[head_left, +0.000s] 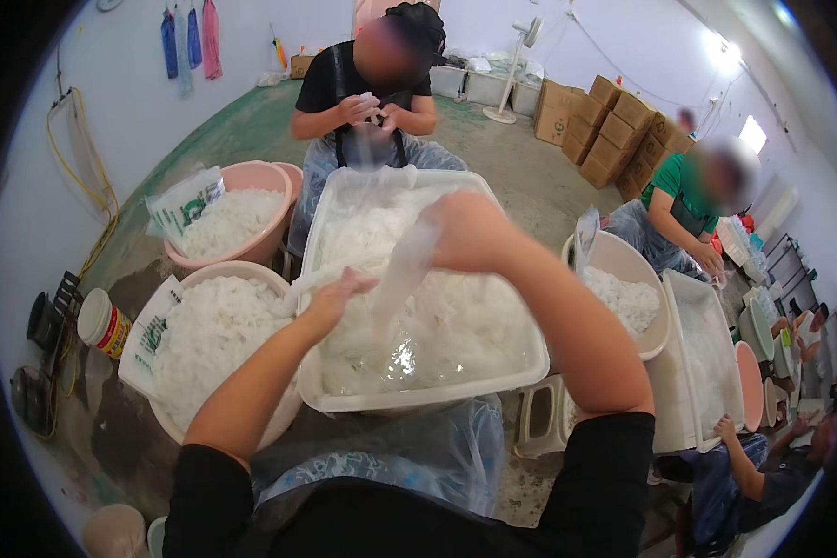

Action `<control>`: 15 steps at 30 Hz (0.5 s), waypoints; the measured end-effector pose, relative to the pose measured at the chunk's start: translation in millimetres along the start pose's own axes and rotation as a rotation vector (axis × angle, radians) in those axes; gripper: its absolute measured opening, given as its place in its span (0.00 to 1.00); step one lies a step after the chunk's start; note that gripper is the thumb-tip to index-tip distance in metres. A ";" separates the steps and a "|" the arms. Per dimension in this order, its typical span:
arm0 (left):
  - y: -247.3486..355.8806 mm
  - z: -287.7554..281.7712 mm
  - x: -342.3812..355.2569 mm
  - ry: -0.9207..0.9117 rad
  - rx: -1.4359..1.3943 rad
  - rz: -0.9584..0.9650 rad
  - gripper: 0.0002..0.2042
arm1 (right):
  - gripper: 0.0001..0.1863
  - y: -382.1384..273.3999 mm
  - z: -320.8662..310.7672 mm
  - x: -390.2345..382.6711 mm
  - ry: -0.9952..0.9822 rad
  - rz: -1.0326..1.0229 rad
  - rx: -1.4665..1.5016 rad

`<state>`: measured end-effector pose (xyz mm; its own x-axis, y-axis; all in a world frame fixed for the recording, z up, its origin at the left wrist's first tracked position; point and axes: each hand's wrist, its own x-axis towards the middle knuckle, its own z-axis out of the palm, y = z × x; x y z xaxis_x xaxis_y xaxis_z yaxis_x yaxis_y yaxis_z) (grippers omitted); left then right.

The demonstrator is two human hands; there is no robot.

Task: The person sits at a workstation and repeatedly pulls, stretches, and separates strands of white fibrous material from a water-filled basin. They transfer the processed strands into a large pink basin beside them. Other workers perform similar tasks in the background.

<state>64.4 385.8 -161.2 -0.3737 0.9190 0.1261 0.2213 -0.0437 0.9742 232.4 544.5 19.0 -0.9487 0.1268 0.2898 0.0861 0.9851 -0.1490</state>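
Note:
My right hand [460, 232] is closed on pale, translucent, wet-looking material [400, 260] that hangs down over a white rectangular tub [516, 372]. The tub holds white fibrous material [437, 330] in water. My left hand [335, 302] is over the tub's left side, beside a pale strip of material; its fingers are blurred, so I cannot tell whether they grip it. A round pinkish basin [277, 420] to the left is heaped with white material and has a printed bag at its rim.
A co-worker [325, 74] faces me across the tub, handling white material. Another in green [665, 200] works at right, near a basin [651, 339] and long tub [679, 372]; others sit lower right. A bucket [98, 316], second pink basin [260, 237], stacked cartons [604, 139] and fan stand around.

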 end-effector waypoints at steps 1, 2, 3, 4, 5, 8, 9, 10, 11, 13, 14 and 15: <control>9.6 11.9 -1.4 -0.182 -0.113 -0.093 0.34 | 0.11 -13.5 13.0 -3.3 -0.089 -0.025 -0.058; 21.4 21.5 -4.2 -0.361 -0.223 -0.184 0.35 | 0.11 -29.9 17.9 -4.4 -0.264 -0.012 -0.069; 31.6 33.0 -5.7 -0.494 0.001 -0.044 0.34 | 0.11 -46.4 22.6 -5.8 -0.440 0.001 -0.083; 39.0 38.5 -6.3 -0.563 0.015 -0.031 0.33 | 0.11 -56.6 38.1 -7.8 -0.402 -0.055 -0.097; 47.4 46.3 -4.6 -0.641 0.027 -0.011 0.32 | 0.10 -61.2 56.2 -13.4 -0.361 -0.103 -0.120; 69.9 46.0 -2.2 -0.631 -0.572 -0.351 0.28 | 0.07 -80.1 112.6 -30.1 -0.065 -0.400 -0.055; 64.3 58.5 13.8 -0.676 -0.799 -0.459 0.27 | 0.07 -70.9 127.5 -39.1 -0.045 -0.432 -0.029; 66.4 55.8 16.8 -0.602 -0.931 -0.528 0.25 | 0.07 -74.5 139.0 -44.1 0.003 -0.512 0.037; 66.3 56.3 22.7 -0.542 -1.073 -0.582 0.23 | 0.07 -73.2 150.5 -51.8 0.074 -0.509 0.023; 67.7 38.1 31.4 -0.281 -1.194 -0.567 0.18 | 0.08 -78.1 170.8 -62.8 0.233 -0.527 0.018; 71.4 25.5 36.2 -0.237 -0.997 -0.542 0.15 | 0.12 -77.3 176.6 -68.7 0.237 -0.524 -0.010; 74.6 9.2 40.1 -0.189 -0.802 -0.518 0.13 | 0.15 -77.0 173.8 -76.0 0.251 -0.520 0.066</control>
<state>74.2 423.0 -85.2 -0.0853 0.9443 -0.3177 -0.6352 0.1942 0.7476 245.0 438.7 -155.8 -0.7593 -0.3401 0.5548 -0.3986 0.9170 0.0166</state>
